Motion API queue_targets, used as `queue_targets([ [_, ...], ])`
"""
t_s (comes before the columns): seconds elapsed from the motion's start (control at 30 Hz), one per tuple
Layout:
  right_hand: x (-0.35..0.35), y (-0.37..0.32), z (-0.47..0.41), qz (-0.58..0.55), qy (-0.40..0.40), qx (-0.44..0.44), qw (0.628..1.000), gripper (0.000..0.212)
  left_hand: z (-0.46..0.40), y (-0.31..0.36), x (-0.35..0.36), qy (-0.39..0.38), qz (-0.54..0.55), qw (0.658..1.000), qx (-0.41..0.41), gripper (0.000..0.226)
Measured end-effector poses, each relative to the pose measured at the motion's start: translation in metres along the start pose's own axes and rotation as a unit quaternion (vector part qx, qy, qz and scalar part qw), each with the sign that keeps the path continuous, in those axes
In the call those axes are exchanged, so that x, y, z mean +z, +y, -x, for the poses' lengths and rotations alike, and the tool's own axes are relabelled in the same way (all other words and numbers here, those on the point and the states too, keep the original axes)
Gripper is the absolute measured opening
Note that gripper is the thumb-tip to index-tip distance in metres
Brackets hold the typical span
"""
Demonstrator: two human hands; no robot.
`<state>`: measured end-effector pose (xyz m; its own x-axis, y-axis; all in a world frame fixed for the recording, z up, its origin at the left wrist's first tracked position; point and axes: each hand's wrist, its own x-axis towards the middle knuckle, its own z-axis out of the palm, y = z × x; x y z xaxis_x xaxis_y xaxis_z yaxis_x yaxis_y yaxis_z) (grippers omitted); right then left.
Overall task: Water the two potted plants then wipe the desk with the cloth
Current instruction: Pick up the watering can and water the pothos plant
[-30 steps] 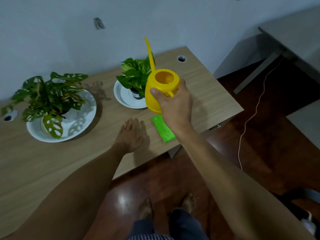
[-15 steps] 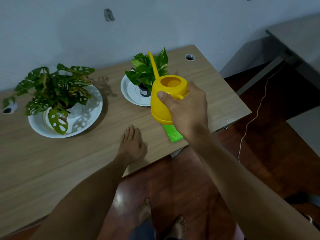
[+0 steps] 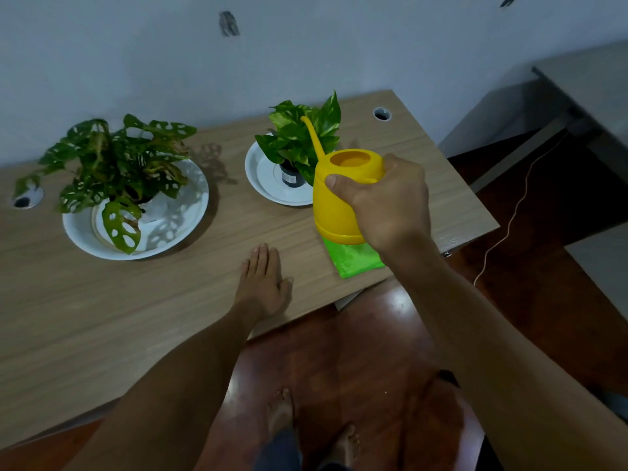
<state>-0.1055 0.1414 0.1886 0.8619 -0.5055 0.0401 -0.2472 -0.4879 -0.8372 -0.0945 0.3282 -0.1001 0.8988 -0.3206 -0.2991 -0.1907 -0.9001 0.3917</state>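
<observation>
The desk (image 3: 102, 317) is bearing both plants; the right hand (image 3: 387, 202) is gripping the can (image 3: 334, 198), spout aiming up-left over the near plant (image 3: 302, 137), the nearer target. The far plant (image 3: 115, 161) is sitting well left; the cloth (image 3: 353, 260) is lying under the can; the left hand (image 3: 263, 283) is resting flat, fingers spread.

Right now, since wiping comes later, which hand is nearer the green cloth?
Right. The right hand holds the yellow watering can directly above the green cloth; the left hand lies flat on the desk, to the cloth's left.
</observation>
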Motion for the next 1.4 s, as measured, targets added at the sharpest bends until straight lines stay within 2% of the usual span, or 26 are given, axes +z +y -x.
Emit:
queue_targets([
  [0.6,0.002,-0.008,-0.008,-0.004,0.006,-0.025,1.0,0.052,0.004,-0.004,-0.001,-0.02,-0.011,1.0,0.0,0.09],
  [0.8,-0.004,-0.007,-0.006,0.001,-0.001,-0.04,0.999,0.044,0.005,-0.004,-0.002,-0.021,-0.01,1.0,0.001,0.09],
  [0.9,-0.009,-0.006,-0.007,0.016,0.005,-0.048,0.999,0.052,0.005,-0.003,-0.004,-0.027,-0.013,1.0,0.0,0.091],
  [1.23,-0.019,-0.007,-0.013,0.042,0.035,-0.065,0.996,0.054,0.006,-0.004,-0.003,-0.021,-0.01,1.0,0.004,0.091],
  [1.4,-0.017,-0.011,-0.013,0.026,0.031,-0.063,0.997,0.049,0.007,-0.005,-0.003,-0.023,-0.007,1.0,0.003,0.091],
])
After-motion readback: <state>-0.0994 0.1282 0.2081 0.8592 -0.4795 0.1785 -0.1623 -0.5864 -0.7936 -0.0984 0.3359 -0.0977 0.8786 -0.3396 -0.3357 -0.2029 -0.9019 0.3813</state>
